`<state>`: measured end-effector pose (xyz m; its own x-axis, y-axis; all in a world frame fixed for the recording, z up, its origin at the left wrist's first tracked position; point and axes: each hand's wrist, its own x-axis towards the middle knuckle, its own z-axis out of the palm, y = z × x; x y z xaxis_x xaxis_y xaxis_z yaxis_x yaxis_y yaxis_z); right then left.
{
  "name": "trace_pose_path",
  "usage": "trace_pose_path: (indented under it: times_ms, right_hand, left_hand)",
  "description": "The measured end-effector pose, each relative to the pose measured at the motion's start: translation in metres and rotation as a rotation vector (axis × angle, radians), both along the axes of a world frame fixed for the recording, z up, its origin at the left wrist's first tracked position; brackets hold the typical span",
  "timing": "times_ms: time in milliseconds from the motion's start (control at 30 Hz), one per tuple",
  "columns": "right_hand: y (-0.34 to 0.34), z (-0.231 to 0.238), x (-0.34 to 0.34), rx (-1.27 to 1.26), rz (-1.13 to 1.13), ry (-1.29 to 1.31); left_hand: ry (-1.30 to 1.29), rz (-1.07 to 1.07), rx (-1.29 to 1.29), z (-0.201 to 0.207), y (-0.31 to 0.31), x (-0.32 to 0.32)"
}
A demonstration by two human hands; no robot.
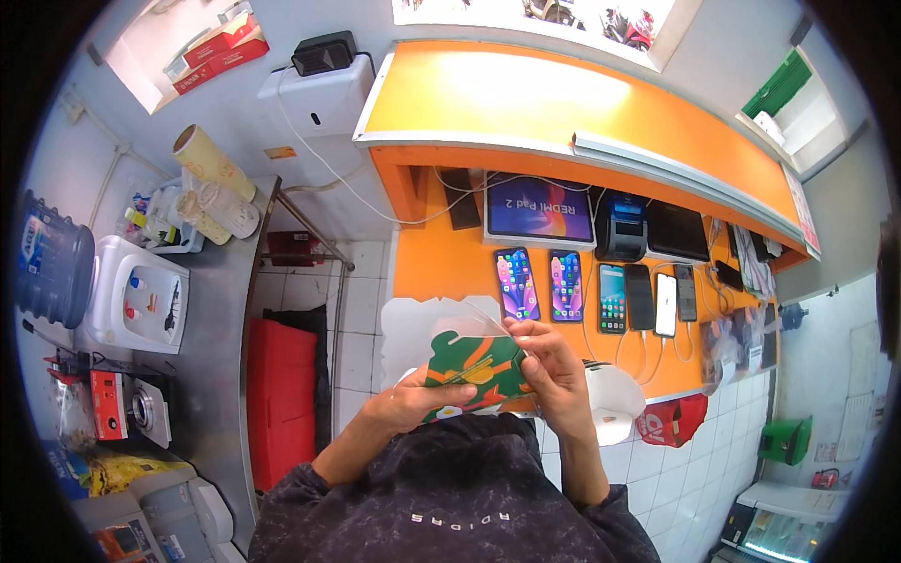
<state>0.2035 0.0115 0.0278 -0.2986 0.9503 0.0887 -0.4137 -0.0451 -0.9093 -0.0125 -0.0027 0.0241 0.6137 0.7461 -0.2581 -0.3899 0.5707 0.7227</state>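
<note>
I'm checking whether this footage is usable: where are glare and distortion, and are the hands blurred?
Head view: glare whitens part of the orange shelf; the window opening is washed out. Head view: shelf edges bow, and the corners go black. Head view: left hand, right hand and green carton show no strong blur.

Here's the orange tabletop (422,263), a row of phones (566,286) lined up across it, several lit, with a tablet box (540,220) and dark printer (622,230) sitting right behind them.
</note>
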Motion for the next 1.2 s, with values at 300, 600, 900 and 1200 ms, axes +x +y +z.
trace_pose_path:
  times_ms: [300,600,900,1200]
  right_hand:
    - [-0.009,-0.020,-0.024,0.285,-0.338,-0.442]
    - [-0.003,-0.011,-0.028,0.719,-0.273,-0.905]
    - [-0.006,-0.025,-0.027,0.885,-0.182,-1.084]
    - [0.001,-0.013,-0.018,0.829,-0.133,-1.015]
  left_hand:
    - [-0.120,0.038,-0.141,-0.013,0.001,0.005]
    - [-0.156,0.524,-0.174,-0.007,0.025,0.005]
    - [-0.111,0.556,-0.213,0.000,0.018,0.013]
    - [-0.075,0.350,-0.182,0.005,0.018,0.000]
